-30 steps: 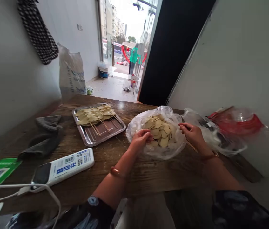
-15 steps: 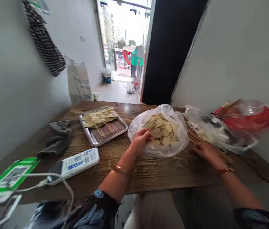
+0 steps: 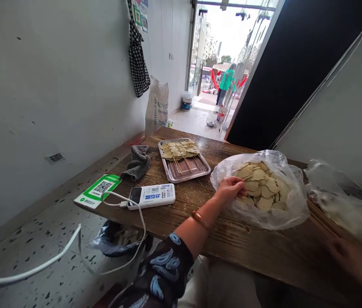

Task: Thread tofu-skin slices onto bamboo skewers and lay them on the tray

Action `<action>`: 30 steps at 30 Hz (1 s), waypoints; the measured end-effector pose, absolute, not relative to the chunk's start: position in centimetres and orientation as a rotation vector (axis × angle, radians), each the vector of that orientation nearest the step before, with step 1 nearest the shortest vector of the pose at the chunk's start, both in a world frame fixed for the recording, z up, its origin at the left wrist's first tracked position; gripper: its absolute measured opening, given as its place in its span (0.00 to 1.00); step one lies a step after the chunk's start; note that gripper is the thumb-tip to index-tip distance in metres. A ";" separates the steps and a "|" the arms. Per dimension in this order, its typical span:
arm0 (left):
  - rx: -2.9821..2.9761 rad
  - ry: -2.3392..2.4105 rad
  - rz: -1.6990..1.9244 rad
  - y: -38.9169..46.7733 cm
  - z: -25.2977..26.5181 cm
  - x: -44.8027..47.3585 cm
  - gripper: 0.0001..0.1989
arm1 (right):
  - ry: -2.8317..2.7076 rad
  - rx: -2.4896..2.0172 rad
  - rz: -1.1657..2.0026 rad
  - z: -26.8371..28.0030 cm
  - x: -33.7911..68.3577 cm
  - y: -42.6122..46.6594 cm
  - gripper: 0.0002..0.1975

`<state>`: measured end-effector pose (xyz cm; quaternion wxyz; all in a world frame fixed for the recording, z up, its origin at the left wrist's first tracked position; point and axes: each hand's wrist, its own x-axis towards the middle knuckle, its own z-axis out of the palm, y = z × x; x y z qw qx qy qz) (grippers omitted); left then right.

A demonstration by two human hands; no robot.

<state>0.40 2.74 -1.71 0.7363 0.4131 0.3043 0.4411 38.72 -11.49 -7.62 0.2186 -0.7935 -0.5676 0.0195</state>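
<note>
My left hand [image 3: 231, 190] is at the near left side of an open clear plastic bag [image 3: 222, 171] full of thin, pale yellow-green slices [image 3: 264, 186], which look like potato. Its thumb and fingers are pinched together over the slices; what is between them is hidden. My right hand [image 3: 347, 256] is smeared by motion at the lower right, just below a bundle of thin wooden skewers [image 3: 323, 220], and its fingers cannot be made out. On a metal tray [image 3: 189, 176], skewered slices [image 3: 179, 149] lie in rows with their sticks pointing toward me.
Left of the tray lies a grey cloth [image 3: 138, 164]. Nearer me are a white power bank [image 3: 158, 194] with a cable and a green QR-code card [image 3: 100, 191] at the table's left edge. Another plastic bag [image 3: 344, 196] sits at right. A person [image 3: 226, 81] stands outside the doorway.
The view has swung left, so the table things appear farther right. My left hand stays pinched at the bag. My right hand has moved nearer me, off the skewers, and is now blurred.
</note>
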 end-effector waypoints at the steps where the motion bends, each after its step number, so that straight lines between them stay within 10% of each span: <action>1: 0.918 0.675 0.979 2.8 -1.7 0.4 0.07 | -1.547 -2.183 0.117 -7.4 39.0 -12.2 0.05; 12: 1.022 0.772 1.271 4.8 -1.6 -0.1 0.06 | -1.251 -1.992 0.150 1.9 28.5 -14.9 0.18; 30: 2.170 1.254 1.041 4.5 -2.2 -0.3 0.13 | -1.376 -1.434 0.382 0.3 18.1 0.6 0.11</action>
